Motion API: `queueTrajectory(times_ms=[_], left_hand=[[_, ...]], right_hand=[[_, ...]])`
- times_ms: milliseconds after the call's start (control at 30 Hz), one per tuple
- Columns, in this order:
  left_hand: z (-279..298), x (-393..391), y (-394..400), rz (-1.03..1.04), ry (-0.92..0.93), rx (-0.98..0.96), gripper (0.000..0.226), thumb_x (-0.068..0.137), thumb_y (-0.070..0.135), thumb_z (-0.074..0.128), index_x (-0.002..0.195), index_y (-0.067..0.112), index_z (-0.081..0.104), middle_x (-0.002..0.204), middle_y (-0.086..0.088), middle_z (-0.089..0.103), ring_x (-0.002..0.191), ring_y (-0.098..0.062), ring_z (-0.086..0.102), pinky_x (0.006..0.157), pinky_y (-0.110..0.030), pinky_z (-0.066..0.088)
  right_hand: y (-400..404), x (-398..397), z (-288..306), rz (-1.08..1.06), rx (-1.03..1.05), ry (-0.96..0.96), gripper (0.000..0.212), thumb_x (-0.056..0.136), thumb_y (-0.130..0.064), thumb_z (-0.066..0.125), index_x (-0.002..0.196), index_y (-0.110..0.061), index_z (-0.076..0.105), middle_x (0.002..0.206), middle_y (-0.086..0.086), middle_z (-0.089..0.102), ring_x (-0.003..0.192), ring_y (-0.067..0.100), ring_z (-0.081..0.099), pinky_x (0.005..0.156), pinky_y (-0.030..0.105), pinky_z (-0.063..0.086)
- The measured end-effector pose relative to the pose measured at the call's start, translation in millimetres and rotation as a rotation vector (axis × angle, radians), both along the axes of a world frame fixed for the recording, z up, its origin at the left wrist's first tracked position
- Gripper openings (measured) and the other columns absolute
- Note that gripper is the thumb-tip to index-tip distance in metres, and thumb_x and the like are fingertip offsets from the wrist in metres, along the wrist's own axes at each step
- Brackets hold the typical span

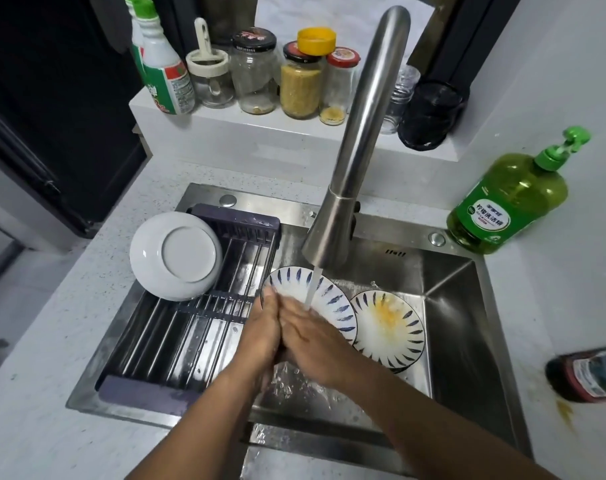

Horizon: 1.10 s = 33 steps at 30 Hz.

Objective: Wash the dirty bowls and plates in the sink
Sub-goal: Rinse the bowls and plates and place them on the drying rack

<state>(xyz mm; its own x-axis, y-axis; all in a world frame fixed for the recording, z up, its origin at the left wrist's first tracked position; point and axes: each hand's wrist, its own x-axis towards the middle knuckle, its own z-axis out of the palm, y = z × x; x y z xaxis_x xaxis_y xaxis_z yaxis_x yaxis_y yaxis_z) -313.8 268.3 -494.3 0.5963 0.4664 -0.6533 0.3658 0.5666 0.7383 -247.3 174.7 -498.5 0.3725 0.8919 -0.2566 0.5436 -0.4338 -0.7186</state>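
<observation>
Left hand (262,327) and right hand (315,336) pressed together, fingers straight, under running water from the steel faucet (332,230). Just beyond, two blue-patterned plates in the sink (467,306): one (339,306) behind the hands, the yolk-stained other (388,325) to its right. Left, white bowl (176,256) upturned on drying rack (197,327).

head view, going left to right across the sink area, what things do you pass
White bowl upside down on the drying rack → left hand → right hand under the water → plate with yellow residue → green dish soap bottle → dark bottle lying at the right edge.
</observation>
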Motion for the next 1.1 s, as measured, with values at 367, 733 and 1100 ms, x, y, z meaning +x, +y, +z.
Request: queueTrajectory(times_ms=[367,733,1100], left_hand=[[25.2,4.0,56.4,-0.175,0.21,-0.225,0.039,0.107,0.04,0.043,0.121,0.009,0.061,0.101,-0.02,0.076,0.079,-0.037,0.076,0.068,-0.056,0.061],[24.8,-21.5,53.0,-0.336,-0.127,0.186,0.061,0.071,0.071,0.074,0.115,0.029,0.073,0.108,-0.002,0.077,0.104,-0.022,0.072,0.092,-0.037,0.055],[18.6,-18.2,12.2,-0.406,-0.082,0.161,0.034,0.079,0.007,0.081,0.11,0.013,0.069,0.103,-0.004,0.078,0.097,-0.02,0.074,0.083,-0.038,0.062]], right_hand=[[-71.3,56.7,-10.2,0.086,0.267,-0.498,0.031,0.089,-0.036,0.069,0.115,-0.02,0.069,0.121,-0.006,0.069,0.112,0.011,0.062,0.107,0.034,0.044],[-41.3,88.0,56.0,-0.187,0.048,0.528,0.038,0.084,-0.017,0.078,0.119,-0.008,0.064,0.105,0.012,0.075,0.096,0.03,0.073,0.086,0.047,0.058],[24.2,30.3,58.0,-0.036,-0.088,-0.256,0.031,0.1,-0.058,0.043,0.091,-0.029,0.051,0.083,-0.011,0.055,0.071,0.008,0.06,0.064,0.029,0.053]])
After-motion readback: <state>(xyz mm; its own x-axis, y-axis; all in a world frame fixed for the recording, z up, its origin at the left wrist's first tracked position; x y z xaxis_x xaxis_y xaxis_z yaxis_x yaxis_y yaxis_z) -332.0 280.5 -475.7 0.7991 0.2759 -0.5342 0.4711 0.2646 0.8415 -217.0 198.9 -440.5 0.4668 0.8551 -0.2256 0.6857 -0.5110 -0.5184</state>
